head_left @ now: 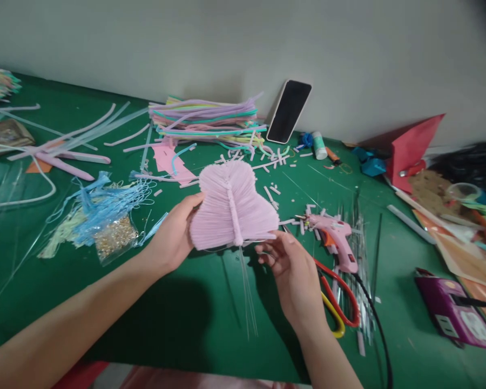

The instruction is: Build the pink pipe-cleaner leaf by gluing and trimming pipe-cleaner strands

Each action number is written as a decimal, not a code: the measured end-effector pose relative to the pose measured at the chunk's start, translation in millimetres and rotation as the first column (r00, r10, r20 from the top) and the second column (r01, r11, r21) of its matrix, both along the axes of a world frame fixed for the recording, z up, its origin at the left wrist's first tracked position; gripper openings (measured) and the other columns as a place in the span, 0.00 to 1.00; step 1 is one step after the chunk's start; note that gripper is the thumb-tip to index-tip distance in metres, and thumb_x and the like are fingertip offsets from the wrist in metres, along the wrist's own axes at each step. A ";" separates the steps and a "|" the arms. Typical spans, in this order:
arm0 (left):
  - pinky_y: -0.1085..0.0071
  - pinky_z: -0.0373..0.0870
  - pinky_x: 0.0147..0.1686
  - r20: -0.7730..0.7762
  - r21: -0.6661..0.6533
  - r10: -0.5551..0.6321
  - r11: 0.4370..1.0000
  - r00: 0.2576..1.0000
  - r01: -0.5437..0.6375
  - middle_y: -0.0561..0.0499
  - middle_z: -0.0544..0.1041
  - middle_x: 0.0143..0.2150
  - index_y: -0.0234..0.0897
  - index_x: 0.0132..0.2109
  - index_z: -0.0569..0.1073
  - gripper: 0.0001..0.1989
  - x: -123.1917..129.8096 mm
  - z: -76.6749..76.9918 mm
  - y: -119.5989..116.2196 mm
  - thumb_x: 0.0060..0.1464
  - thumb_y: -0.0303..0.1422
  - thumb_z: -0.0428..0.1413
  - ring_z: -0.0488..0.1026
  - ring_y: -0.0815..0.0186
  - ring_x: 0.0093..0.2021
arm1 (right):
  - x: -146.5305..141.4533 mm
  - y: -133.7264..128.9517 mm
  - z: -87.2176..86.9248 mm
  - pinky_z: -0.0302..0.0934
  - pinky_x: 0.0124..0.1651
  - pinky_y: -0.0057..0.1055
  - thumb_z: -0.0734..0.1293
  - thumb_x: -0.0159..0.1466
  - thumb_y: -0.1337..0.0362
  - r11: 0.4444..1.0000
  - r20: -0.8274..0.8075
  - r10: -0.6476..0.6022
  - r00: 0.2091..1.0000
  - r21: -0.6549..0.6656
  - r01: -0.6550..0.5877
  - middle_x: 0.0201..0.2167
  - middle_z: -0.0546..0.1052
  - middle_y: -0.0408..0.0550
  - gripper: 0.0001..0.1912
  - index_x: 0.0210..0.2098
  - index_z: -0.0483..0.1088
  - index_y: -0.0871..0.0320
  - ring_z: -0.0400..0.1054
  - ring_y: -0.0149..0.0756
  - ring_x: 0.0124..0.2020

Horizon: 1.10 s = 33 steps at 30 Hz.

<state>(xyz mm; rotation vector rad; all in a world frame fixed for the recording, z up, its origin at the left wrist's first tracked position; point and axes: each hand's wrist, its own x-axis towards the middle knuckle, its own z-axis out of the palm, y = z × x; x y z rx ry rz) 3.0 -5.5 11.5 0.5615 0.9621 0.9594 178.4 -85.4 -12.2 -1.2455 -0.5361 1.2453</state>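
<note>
Head view: which way does the lilac fuzzy piece point?

"Its central rib, the long axis, runs from the far, notched end to the broad near end, leaning slightly right as it comes nearer. Thin wires trail from that near end."

"Can you read any labels?"

"Those on the white bottle and the purple box are too small or blurred."

"And the grip?"

"The left hand holds the piece by its left edge. The right hand curls its fingers at the near right corner; whether they pinch it, I can't tell. It's between both hands, over the green table."
</note>
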 end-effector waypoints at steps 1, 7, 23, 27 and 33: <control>0.67 0.73 0.39 -0.006 0.004 -0.002 1.000 1.000 0.002 0.49 0.80 0.39 0.36 0.39 0.77 0.12 -1.8 -0.7 1.3 0.53 0.40 0.58 0.76 0.56 0.43 | 0.6 -0.3 -0.2 0.64 0.31 0.27 0.70 0.59 0.52 1.000 0.022 0.001 1.000 -0.010 -0.001 0.32 0.78 0.45 0.14 0.36 0.76 0.56 0.72 0.34 0.33; 0.67 0.73 0.38 -0.094 0.114 -0.029 0.993 0.995 0.040 0.48 0.80 0.42 0.36 0.44 0.77 0.14 -7.9 -3.1 4.4 0.55 0.41 0.59 0.76 0.57 0.43 | 4.4 -3.3 -2.4 0.65 0.33 0.27 0.73 0.57 0.58 0.999 0.154 0.049 0.987 -0.001 -0.049 0.27 0.77 0.43 0.11 0.36 0.75 0.56 0.70 0.30 0.28; 0.70 0.71 0.32 -0.083 0.145 -0.094 0.984 0.992 0.106 0.48 0.81 0.35 0.34 0.42 0.79 0.12 -9.3 -2.6 4.3 0.54 0.38 0.61 0.77 0.62 0.33 | 4.9 -9.7 -0.5 0.70 0.33 0.28 0.72 0.57 0.65 0.969 0.629 -0.070 0.774 0.229 -0.098 0.28 0.76 0.43 0.06 0.34 0.72 0.55 0.72 0.31 0.28; 0.70 0.70 0.31 -0.132 0.148 -0.088 0.983 0.987 0.107 0.49 0.80 0.31 0.34 0.37 0.79 0.10 -10.5 -0.9 4.3 0.52 0.37 0.63 0.76 0.64 0.30 | 7.8 -11.6 -1.4 0.71 0.34 0.28 0.73 0.57 0.65 0.969 0.643 -0.092 0.760 0.232 -0.079 0.30 0.77 0.44 0.07 0.35 0.72 0.55 0.74 0.32 0.30; 0.69 0.69 0.32 -0.209 0.168 -0.091 0.978 0.974 0.128 0.50 0.79 0.28 0.35 0.34 0.80 0.09 -13.0 -0.9 6.1 0.51 0.37 0.63 0.74 0.65 0.27 | 11.7 -10.0 -3.1 0.74 0.38 0.33 0.73 0.58 0.65 0.954 0.656 -0.115 0.746 0.281 -0.100 0.36 0.80 0.47 0.16 0.46 0.73 0.52 0.76 0.36 0.35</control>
